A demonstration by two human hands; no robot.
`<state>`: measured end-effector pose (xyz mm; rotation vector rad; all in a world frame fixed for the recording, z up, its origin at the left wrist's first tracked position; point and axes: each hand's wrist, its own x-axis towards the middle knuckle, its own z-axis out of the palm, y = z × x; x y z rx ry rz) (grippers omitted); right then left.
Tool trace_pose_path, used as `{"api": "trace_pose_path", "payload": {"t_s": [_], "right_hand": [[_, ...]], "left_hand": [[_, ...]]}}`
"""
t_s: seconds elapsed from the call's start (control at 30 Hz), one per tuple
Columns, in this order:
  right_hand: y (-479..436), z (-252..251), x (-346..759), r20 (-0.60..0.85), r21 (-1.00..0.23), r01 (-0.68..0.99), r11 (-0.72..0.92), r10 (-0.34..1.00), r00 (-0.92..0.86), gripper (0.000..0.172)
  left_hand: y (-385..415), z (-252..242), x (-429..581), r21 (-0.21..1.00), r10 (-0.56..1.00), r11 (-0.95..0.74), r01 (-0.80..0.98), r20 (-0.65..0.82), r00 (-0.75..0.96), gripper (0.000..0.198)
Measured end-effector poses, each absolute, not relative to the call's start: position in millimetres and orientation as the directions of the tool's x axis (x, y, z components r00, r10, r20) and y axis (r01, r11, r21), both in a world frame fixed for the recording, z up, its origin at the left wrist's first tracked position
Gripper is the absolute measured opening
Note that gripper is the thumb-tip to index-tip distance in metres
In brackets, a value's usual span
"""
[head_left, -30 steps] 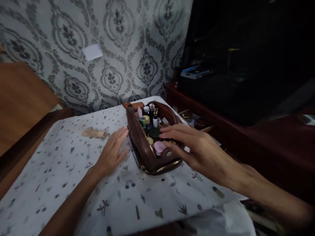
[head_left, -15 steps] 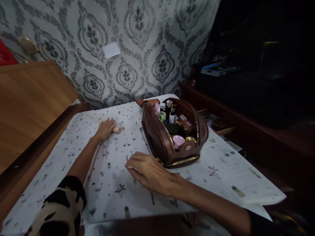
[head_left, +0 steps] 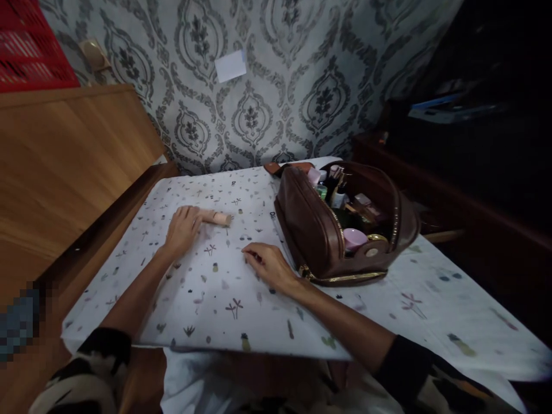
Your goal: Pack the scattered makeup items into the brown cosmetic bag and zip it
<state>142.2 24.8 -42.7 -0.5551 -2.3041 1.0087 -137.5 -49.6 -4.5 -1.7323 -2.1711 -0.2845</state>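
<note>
On the patterned white cloth lies a beige cylindrical tube [head_left: 221, 218], its left end beside my left hand. My left hand [head_left: 183, 229] rests palm down with fingers stretched out, its thumb side close to or touching the tube. My right hand [head_left: 269, 265] hovers over or rests on the cloth, fingers curled in and nothing visible in them. Just right of it stands a brown leather cosmetic bag [head_left: 308, 221], unzipped at the top. Inside are a pink round container [head_left: 355, 238], a white bottle with a gold neck [head_left: 338, 197] and several other cosmetics.
The cloth-covered table [head_left: 241, 299] meets a wallpapered wall [head_left: 250, 115]. A wooden panel [head_left: 73, 144] flanks it at left, with a red plastic basket [head_left: 34, 52] above. Dark furniture [head_left: 431, 172] stands at right, behind the bag.
My left hand has shifted left off the tube, leaving more of it showing. My right hand has drawn its fingers in more. The whole view has turned left, so the bag appears farther right.
</note>
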Motion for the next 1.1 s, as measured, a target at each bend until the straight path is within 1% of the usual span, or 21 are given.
{"api": "trace_pose_path", "payload": {"t_s": [0.07, 0.17, 0.23, 0.4, 0.47, 0.53, 0.6, 0.67, 0.77, 0.87, 0.93, 1.0, 1.1], "right_hand": [[26.0, -46.8, 144.2, 0.347, -0.718, 0.155, 0.679, 0.541, -0.766, 0.018], [26.4, -48.9, 146.1, 0.360, -0.694, 0.157, 0.703, 0.527, -0.770, 0.018], [26.3, -49.1, 146.5, 0.363, -0.692, 0.156, 0.704, 0.528, -0.768, 0.019], [25.8, -49.6, 146.5, 0.375, -0.674, 0.156, 0.722, 0.517, -0.770, 0.022], [25.7, -49.9, 146.4, 0.370, -0.669, 0.161, 0.725, 0.513, -0.775, 0.023], [25.5, -50.0, 146.3, 0.363, -0.667, 0.169, 0.726, 0.514, -0.777, 0.023], [25.2, -49.9, 146.5, 0.359, -0.667, 0.177, 0.723, 0.521, -0.774, 0.022], [25.1, -49.5, 147.0, 0.359, -0.668, 0.181, 0.722, 0.525, -0.772, 0.022], [25.4, -48.9, 148.3, 0.362, -0.661, 0.187, 0.727, 0.527, -0.768, 0.021], [26.6, -49.0, 149.3, 0.364, -0.649, 0.202, 0.734, 0.532, -0.764, 0.021], [27.7, -49.2, 149.5, 0.362, -0.643, 0.211, 0.736, 0.535, -0.764, 0.021], [28.6, -49.3, 149.6, 0.359, -0.642, 0.217, 0.736, 0.538, -0.763, 0.021], [28.7, -49.1, 149.8, 0.356, -0.648, 0.215, 0.731, 0.539, -0.763, 0.022]], "left_hand": [[-31.9, -9.1, -145.0, -0.041, 0.916, 0.215, 0.976, 0.355, -0.187, 0.055], [-14.5, -16.5, -146.9, -0.035, 0.971, 0.177, 0.984, 0.170, -0.169, 0.063], [-15.6, -17.9, -145.6, -0.037, 0.981, 0.162, 0.986, 0.112, -0.157, 0.062], [-53.5, -5.4, -145.3, -0.051, 0.977, 0.152, 0.987, 0.159, -0.143, 0.045], [-66.1, 0.8, -144.7, -0.051, 0.970, 0.175, 0.983, 0.181, -0.163, 0.045], [-67.4, 4.2, -142.8, -0.051, 0.952, 0.208, 0.977, 0.237, -0.191, 0.048], [-55.1, 4.2, -140.4, -0.046, 0.931, 0.235, 0.971, 0.298, -0.211, 0.049], [-31.9, 1.5, -138.6, -0.037, 0.919, 0.245, 0.969, 0.328, -0.219, 0.051], [9.6, -4.2, -138.6, -0.024, 0.926, 0.233, 0.972, 0.310, -0.214, 0.055], [37.7, -8.0, -142.3, -0.010, 0.947, 0.218, 0.976, 0.245, -0.209, 0.060], [41.6, -9.1, -145.8, -0.006, 0.966, 0.197, 0.980, 0.170, -0.193, 0.061], [32.3, -9.1, -147.6, -0.010, 0.982, 0.172, 0.985, 0.082, -0.170, 0.060], [-3.4, -7.1, -140.1, -0.034, 0.987, 0.159, 0.987, -0.019, -0.159, 0.062]]}}
